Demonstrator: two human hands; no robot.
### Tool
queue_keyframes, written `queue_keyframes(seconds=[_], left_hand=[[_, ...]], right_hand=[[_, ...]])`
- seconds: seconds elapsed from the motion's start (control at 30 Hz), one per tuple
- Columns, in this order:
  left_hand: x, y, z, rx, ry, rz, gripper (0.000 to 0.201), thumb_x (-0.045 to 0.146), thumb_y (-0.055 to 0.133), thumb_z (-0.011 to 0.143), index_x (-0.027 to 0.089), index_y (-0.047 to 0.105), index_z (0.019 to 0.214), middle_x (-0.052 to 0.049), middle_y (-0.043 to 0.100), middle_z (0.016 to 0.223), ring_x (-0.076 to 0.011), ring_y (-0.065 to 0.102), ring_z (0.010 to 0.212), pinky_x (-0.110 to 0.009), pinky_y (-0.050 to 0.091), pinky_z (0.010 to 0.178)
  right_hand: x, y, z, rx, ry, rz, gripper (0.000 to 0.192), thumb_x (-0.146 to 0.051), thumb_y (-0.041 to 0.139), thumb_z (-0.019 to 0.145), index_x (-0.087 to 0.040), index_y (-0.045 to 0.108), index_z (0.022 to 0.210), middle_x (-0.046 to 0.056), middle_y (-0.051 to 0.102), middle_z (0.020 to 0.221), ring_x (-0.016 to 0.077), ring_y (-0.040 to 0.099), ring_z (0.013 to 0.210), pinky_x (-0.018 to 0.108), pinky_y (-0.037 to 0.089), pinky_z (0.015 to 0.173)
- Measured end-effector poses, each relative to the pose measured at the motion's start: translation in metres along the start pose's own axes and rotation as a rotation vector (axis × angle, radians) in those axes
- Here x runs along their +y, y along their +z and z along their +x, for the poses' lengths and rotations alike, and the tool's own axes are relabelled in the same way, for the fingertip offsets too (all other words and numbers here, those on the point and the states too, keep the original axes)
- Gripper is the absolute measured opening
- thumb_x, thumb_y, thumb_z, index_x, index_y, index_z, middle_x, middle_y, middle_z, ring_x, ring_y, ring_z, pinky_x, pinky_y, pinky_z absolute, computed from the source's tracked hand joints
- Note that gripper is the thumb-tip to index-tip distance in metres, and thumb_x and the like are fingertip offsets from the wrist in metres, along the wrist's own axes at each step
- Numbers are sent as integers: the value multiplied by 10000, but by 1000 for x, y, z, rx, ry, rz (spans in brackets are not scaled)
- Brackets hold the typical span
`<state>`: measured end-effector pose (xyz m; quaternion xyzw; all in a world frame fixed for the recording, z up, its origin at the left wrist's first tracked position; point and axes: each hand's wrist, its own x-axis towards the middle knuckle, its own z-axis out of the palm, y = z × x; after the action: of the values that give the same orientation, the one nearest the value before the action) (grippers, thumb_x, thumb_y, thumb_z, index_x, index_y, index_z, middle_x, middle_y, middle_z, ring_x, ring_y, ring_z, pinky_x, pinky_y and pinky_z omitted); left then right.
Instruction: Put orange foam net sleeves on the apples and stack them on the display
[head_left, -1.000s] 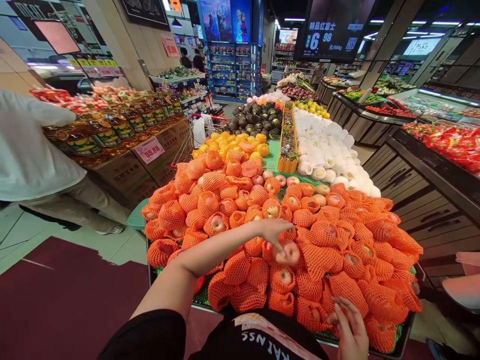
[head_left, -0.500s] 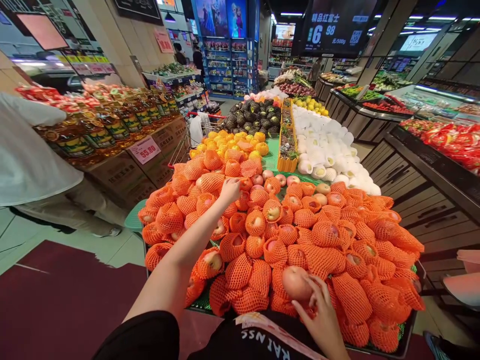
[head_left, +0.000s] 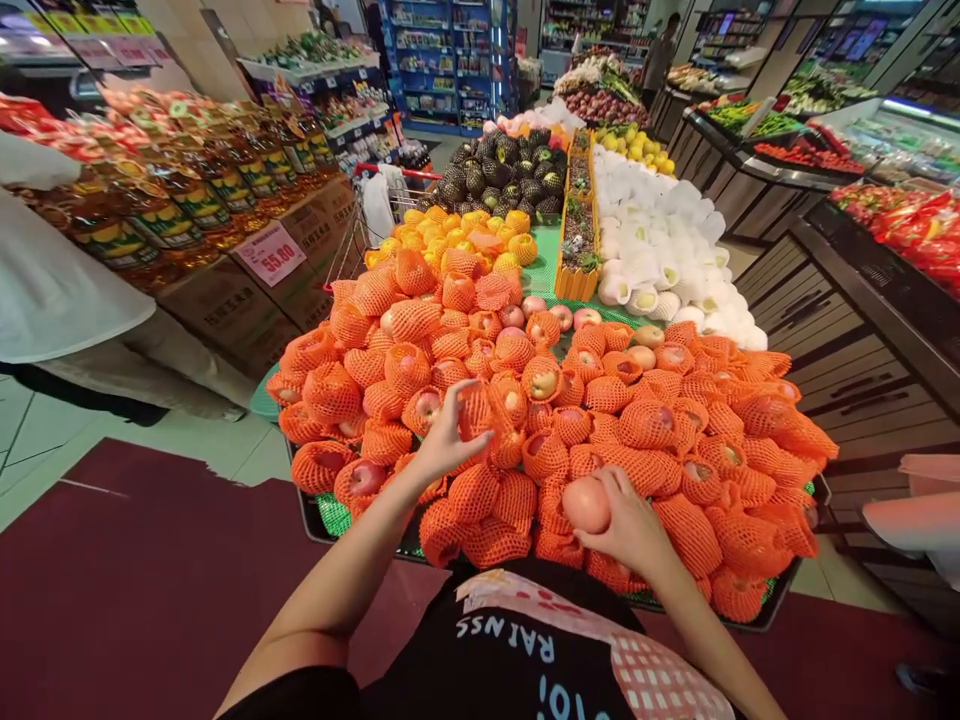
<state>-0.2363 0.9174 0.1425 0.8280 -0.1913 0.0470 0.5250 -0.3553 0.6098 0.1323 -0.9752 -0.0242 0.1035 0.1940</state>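
Observation:
My right hand [head_left: 626,520] is closed around a bare pinkish apple [head_left: 586,505], low over the near part of the fruit pile. To its left, my left hand [head_left: 448,435] curves its thumb and fingers around an orange foam net sleeve [head_left: 480,412], which looks loose and see-through. Beneath and around both hands lies a heap of apples, most of them wrapped in orange foam nets [head_left: 495,500]. A few unwrapped apples [head_left: 586,318] sit at the back of the heap.
Behind the apples are yellow-orange fruit [head_left: 450,235], dark netted fruit [head_left: 510,170] and white-wrapped fruit [head_left: 660,240]. A yellow planter [head_left: 576,285] divides the display. A person in a white top [head_left: 67,270] stands left, near oil bottles [head_left: 165,205]. A shopping cart [head_left: 352,225] is behind.
My left hand has come back toward me, now with the foam net sleeve in its fingers. My right hand has wrapped further around the apple. The view has tilted downward.

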Motion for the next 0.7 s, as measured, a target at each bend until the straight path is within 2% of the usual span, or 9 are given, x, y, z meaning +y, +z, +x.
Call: queue_keyframes(seconds=[0.07,0.13,0.2,0.27,0.37,0.47,0.57,0.67,0.7], left_hand=[[-1,13,-17,-55,-68,-100,723,263,665,835,224,324,1471,-136,401,1539,-319,391,1458,-506,286,1235],[0,28,-30,-111,-102,-222,804,244,654,813,225,269,1519,-145,314,1613,-339,301,1515,-532,227,1258],[2,42,-38,-151,-120,-338,880,232,656,794,233,218,1557,-141,213,1673,-348,232,1547,-547,167,1274],[8,54,-43,-170,-127,-434,911,238,669,792,243,205,1576,-130,172,1696,-349,204,1558,-550,134,1280],[20,66,-48,-185,-102,-572,914,342,737,788,253,278,1573,-107,207,1695,-359,152,1572,-550,84,1287],[34,75,-54,-224,-103,-727,909,465,805,748,264,392,1533,-96,286,1668,-373,125,1575,-552,48,1287],[47,88,-62,-309,-123,-858,916,437,871,700,303,437,1496,-84,315,1643,-372,181,1558,-567,96,1272],[55,106,-71,-480,-145,-949,973,267,923,637,324,412,1463,-94,453,1511,-332,385,1455,-548,243,1221],[57,112,-74,-536,-151,-965,945,222,906,647,316,406,1444,-90,516,1430,-304,448,1400,-520,289,1196]], right_hand=[[-3,-9,-1,-59,-45,-72,728,-304,804,676,-208,551,1352,198,499,1436,389,654,1104,491,542,895],[-6,-9,-1,-92,-90,-120,747,-235,796,667,-214,559,1375,191,542,1366,404,612,1172,508,523,952],[-8,-3,0,-85,-124,-124,816,-206,792,663,-197,511,1430,184,578,1298,410,571,1231,525,506,999],[-7,4,1,-43,-131,-86,935,-209,806,660,-185,405,1504,200,533,1375,416,534,1293,542,492,1038],[3,8,-1,24,-144,25,1027,-258,840,681,-208,301,1553,206,399,1539,415,457,1397,561,453,1103],[14,3,-8,93,-182,155,937,-384,854,719,-245,381,1516,171,438,1532,400,434,1417,593,391,1158],[15,2,-24,180,-242,443,718,-550,743,823,-276,490,1437,147,504,1494,370,442,1423,600,337,1195],[7,8,-41,225,-286,942,559,-633,440,979,-305,493,1429,124,547,1487,308,509,1395,540,416,1156],[4,11,-45,216,-270,1054,565,-646,438,976,-306,499,1423,120,568,1473,300,539,1370,518,448,1131]])
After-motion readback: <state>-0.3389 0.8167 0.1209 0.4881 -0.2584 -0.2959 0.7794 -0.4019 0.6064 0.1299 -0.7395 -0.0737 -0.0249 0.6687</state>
